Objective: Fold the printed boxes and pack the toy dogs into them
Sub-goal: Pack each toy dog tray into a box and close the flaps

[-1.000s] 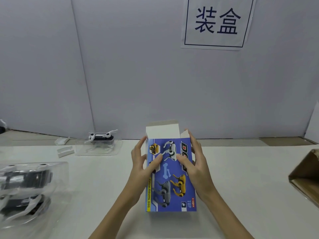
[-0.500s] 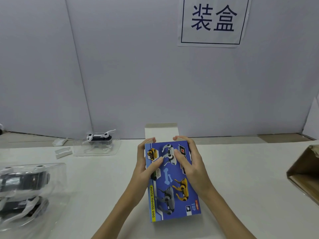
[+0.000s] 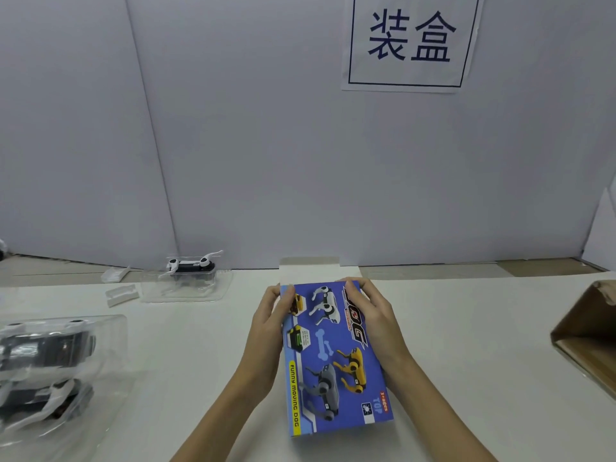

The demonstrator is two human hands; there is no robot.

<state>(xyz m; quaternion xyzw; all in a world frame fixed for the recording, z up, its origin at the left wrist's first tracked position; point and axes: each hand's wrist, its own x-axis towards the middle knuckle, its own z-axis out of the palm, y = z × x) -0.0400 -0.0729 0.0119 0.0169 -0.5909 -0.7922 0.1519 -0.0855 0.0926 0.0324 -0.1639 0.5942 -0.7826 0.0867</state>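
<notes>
- Two hands, our left hand (image 3: 266, 320) and right hand (image 3: 370, 311), grip the far corners of the blue printed box (image 3: 333, 358) on the desk (image 3: 466, 328); its white flap (image 3: 316, 270) stands open
- We see one bagged toy dog (image 3: 191, 266) far left

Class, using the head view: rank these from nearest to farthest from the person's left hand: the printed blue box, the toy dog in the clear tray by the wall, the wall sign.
1. Printed blue box: gripped by the left hand, centre of table.
2. Toy dog: back left, in its clear tray near the wall.
3. Wall sign: high on the wall, upper right.
</notes>
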